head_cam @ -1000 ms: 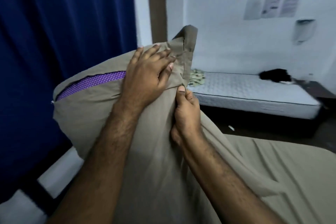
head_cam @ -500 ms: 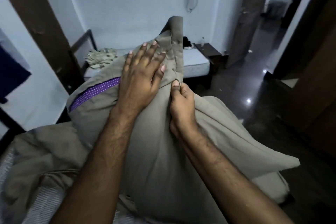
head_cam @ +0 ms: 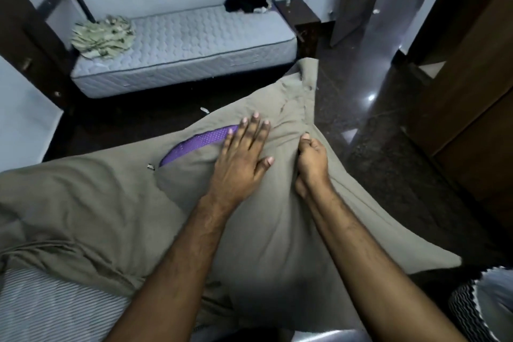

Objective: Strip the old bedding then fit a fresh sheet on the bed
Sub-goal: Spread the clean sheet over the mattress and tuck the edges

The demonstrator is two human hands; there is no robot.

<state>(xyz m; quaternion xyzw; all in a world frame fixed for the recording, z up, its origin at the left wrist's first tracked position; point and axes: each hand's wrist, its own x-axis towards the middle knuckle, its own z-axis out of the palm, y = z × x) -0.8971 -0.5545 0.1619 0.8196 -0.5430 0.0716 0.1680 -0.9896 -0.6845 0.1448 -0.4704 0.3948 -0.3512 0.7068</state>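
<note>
1. Fingers [head_cam: 254, 130] of the left hand [head_cam: 241, 158] lie straight and a little spread, flat on the pillow [head_cam: 249, 230] at the centre of the frame, apparently to pin it down while the other hand works.
2. Right hand [head_cam: 311, 164] is curled, thumb and fingers pinching a fold of the cover [head_cam: 294, 108] just right of the left hand; my guess is the grip is there to draw the case off the stuffing.
3. That cover is a dull khaki cloth, soft and creased, with one corner standing up limp at centre right of the frame.
4. A slit in it, left of the left hand, shows the purple dotted inner pillow [head_cam: 200, 141], and a small zip pull [head_cam: 151, 166] sits at the slit's lower end.
5. A sheet [head_cam: 69, 203] of the same khaki lies rumpled across the left of the frame, and at lower left it is pulled back off a grey striped mattress [head_cam: 50, 311], so the stripping looks partly done.
6. Beyond, at upper centre, a second bed [head_cam: 194, 44] is bare: white, quilted, boxy.
7. On it sit a crumpled pale patterned cloth [head_cam: 102, 36] at its left end and a dark heap [head_cam: 247, 0] at its right.
8. Dark glossy floor [head_cam: 374, 125] fills the right side.
</note>
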